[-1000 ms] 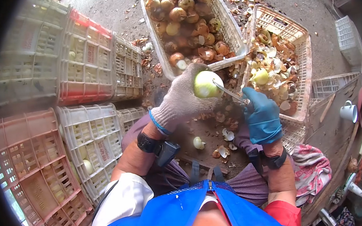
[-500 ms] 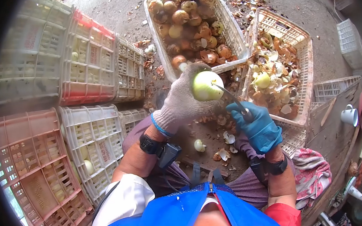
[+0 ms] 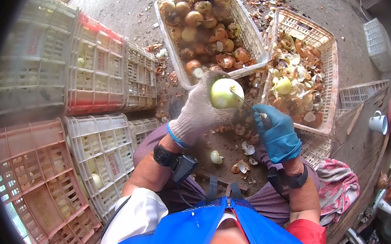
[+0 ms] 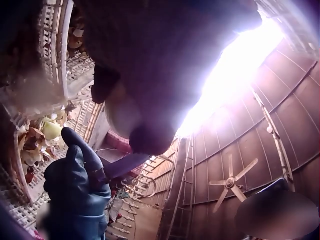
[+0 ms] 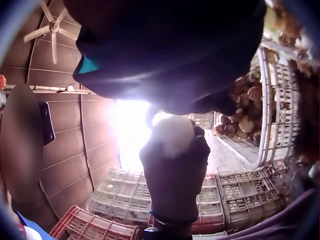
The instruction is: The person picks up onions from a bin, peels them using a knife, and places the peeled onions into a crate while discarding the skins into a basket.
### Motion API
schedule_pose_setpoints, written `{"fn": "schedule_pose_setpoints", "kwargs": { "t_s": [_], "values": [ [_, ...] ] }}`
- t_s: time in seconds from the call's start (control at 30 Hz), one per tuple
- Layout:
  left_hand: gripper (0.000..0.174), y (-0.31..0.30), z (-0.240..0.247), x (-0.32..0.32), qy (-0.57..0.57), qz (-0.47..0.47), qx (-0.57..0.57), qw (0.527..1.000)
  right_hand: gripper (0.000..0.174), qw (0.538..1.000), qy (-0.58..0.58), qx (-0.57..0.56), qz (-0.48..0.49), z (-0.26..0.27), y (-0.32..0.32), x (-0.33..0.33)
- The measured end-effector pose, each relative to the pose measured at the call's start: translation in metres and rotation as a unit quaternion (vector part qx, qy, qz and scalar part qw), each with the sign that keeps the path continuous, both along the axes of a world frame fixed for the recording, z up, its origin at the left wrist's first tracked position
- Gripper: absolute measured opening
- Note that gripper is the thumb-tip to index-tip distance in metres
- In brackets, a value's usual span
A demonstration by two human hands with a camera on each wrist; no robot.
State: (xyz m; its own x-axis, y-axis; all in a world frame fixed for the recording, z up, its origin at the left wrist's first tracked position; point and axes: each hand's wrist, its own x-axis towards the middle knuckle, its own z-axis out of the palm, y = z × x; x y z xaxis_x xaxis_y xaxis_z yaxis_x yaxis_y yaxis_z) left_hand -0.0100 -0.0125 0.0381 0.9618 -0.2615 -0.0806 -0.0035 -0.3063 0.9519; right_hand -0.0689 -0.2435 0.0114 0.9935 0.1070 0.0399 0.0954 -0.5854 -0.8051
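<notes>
In the head view my left hand [image 3: 199, 110], in a pale knit glove, grips a peeled, greenish-white onion [image 3: 223, 95] from its left side and below. My right hand [image 3: 277, 135], in a blue rubber glove, holds a knife [image 3: 264, 116] by the handle. The blade reaches up and left, its tip at the onion's stem end. From the left wrist, the broad side of the knife blade [image 4: 125, 166] shows beside the onion, which is mostly hidden behind dark glove fingers. The right wrist view has the onion [image 5: 172, 134] sitting atop the left glove.
Ahead stands a crate [image 3: 259, 45] of unpeeled onions, beside a second crate [image 3: 331, 69] full of skins and scraps. Stacked crates [image 3: 94, 68] line the left. Peelings [image 3: 241, 165] lie on the floor between the legs. A wooden board [image 3: 363, 124] with a white mug [image 3: 378, 123] is at right.
The right hand with the knife dipped down and left, then rose slightly to the right again. The blade now shows nearly edge-on. The left hand keeps its grip on the onion, barely shifting.
</notes>
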Motion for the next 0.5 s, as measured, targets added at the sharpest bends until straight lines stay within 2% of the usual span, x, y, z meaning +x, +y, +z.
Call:
{"fn": "schedule_pose_setpoints", "kwargs": {
  "t_s": [0.13, 0.23, 0.33, 0.43, 0.5],
  "values": [
    [0.070, -0.002, -0.004, -0.001, -0.015, 0.005, 0.021, 1.000, 0.022, 0.999, -0.011, -0.053, -0.003, 0.002, -0.001, 0.000],
    [0.070, -0.003, -0.012, -0.002, -0.057, 0.014, 0.055, 0.997, 0.024, 0.997, 0.063, 0.043, 0.001, -0.017, -0.005, -0.002],
    [0.069, -0.006, -0.009, -0.003, -0.070, 0.022, 0.056, 0.996, 0.028, 0.995, 0.067, 0.073, -0.029, -0.026, 0.001, -0.007],
    [0.068, -0.007, -0.009, -0.003, -0.039, 0.031, 0.046, 0.998, 0.031, 0.993, -0.007, -0.087, -0.080, -0.003, 0.006, -0.002],
    [0.071, -0.002, -0.013, -0.004, 0.012, 0.039, 0.023, 0.999, 0.034, 0.985, -0.054, -0.082, -0.143, -0.005, -0.004, 0.004]
  ]
}}
